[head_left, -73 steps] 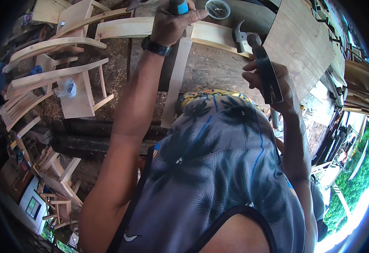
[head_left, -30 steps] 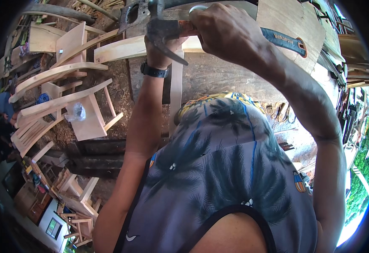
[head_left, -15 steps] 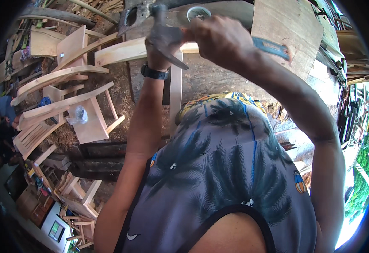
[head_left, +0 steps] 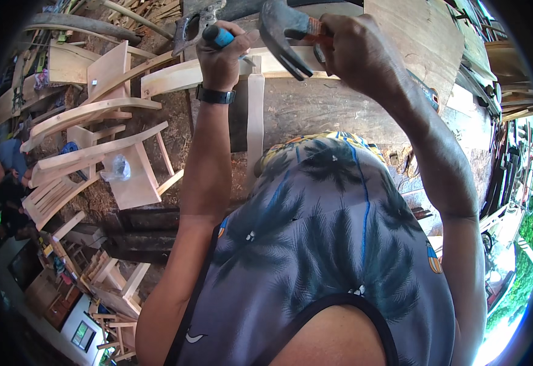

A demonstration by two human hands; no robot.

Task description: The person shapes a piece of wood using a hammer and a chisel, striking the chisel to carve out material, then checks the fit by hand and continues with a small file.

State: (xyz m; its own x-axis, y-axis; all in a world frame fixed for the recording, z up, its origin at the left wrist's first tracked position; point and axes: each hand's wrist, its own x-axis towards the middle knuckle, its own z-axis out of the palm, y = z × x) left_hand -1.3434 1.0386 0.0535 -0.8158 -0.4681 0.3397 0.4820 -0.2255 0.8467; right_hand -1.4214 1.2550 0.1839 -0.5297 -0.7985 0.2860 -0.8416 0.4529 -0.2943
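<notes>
My left hand (head_left: 221, 68) is closed round the blue handle of a chisel (head_left: 217, 36). The blade slants down to a pale wooden joint, where an upright strip (head_left: 255, 113) meets a long curved piece of wood (head_left: 172, 79); I cannot tell whether its tip touches. My right hand (head_left: 358, 52) grips a claw hammer (head_left: 277, 33) by its reddish handle, close to the head. The dark hammer head is to the right of the chisel, apart from it, with its claw pointing toward me.
A handsaw (head_left: 188, 30) lies beyond my left hand. At the right are a plywood sheet (head_left: 409, 30) and a tool (head_left: 428, 91) partly hidden by my forearm. Unfinished wooden chairs (head_left: 105, 161) crowd the left side. Another person (head_left: 9, 160) is at the far left.
The hammer has swung up and right, away from the chisel. The chisel's blue handle, hidden behind the hammer before, now shows in my left hand, which has shifted slightly left.
</notes>
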